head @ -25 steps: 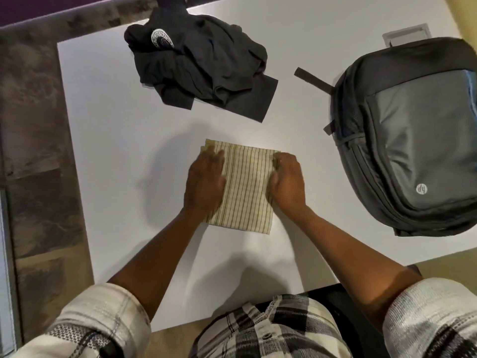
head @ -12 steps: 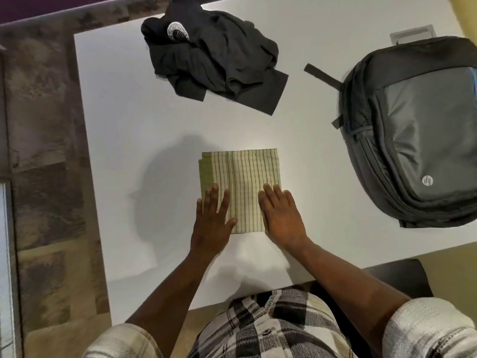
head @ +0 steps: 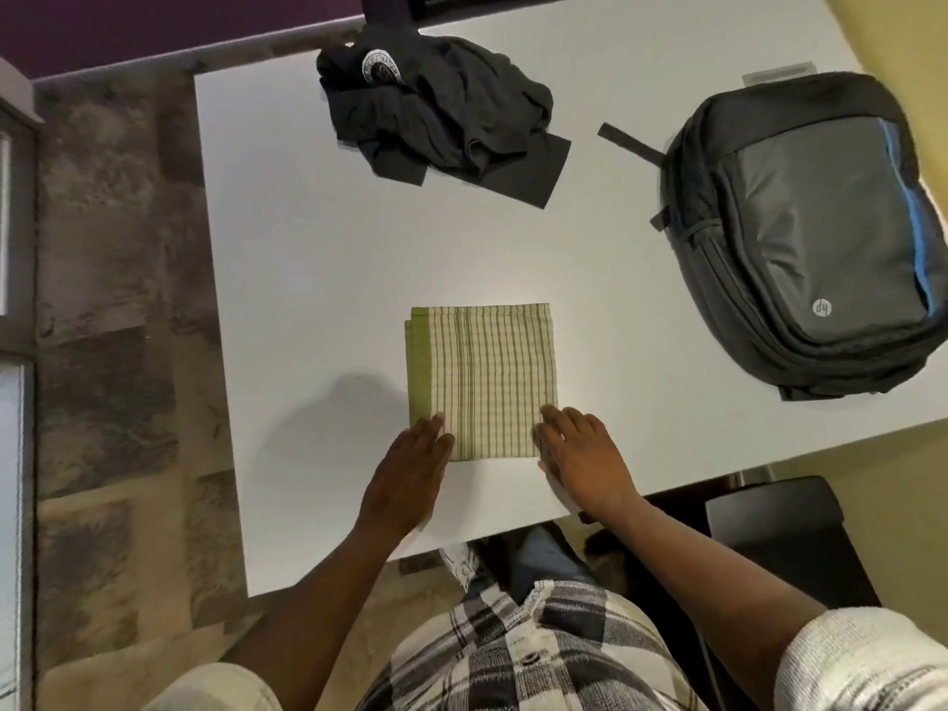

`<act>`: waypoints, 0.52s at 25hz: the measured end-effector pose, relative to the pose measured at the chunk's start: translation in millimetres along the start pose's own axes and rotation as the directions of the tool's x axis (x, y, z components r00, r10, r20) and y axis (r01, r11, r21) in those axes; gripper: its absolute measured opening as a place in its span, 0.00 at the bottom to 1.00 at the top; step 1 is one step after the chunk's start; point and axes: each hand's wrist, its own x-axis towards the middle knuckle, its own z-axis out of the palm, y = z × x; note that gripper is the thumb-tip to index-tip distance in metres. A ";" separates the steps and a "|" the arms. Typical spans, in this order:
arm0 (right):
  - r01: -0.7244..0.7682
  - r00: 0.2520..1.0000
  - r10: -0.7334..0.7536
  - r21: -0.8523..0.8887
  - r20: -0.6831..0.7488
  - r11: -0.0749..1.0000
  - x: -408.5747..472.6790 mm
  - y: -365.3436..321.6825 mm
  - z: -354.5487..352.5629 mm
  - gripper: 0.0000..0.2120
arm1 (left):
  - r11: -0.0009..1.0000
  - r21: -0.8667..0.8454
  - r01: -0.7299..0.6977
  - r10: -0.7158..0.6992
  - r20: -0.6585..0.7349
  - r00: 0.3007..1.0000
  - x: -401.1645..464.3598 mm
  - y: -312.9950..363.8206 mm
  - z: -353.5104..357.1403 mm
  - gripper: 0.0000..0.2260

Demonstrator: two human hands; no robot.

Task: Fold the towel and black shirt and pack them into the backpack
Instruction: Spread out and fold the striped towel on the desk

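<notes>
The green-striped towel (head: 482, 379) lies folded into a neat rectangle in the middle of the white table (head: 308, 279). My left hand (head: 410, 467) lies flat at the towel's near left corner, fingertips just touching it. Flat at the near right corner, my right hand (head: 582, 456) has its fingers on the towel's edge. The black shirt (head: 441, 112) lies crumpled at the table's far side. A grey and black backpack (head: 805, 233) lies flat at the right, zipped as far as I can see.
A dark chair seat (head: 779, 536) stands by the table's near right edge. Mottled brown floor (head: 113, 279) runs along the left of the table. A small grey plate (head: 779, 74) is set in the table behind the backpack.
Both hands have slid from the towel's middle toward me, down to its near corners. The towel now shows almost whole and lies smoother.
</notes>
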 end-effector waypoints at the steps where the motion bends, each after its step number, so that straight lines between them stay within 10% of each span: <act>1: -0.019 1.000 0.019 0.008 -0.019 1.000 -4.1 -4.1 1.2 0.15 | 0.999 -0.033 0.000 0.000 -0.006 1.000 -3.9 0.9 -0.9 0.16; 13: -0.108 0.994 0.107 -0.105 -0.012 0.989 -33.6 -37.7 6.8 0.13 | 0.996 0.045 -0.081 0.090 -0.266 0.960 -37.0 11.5 -8.4 0.03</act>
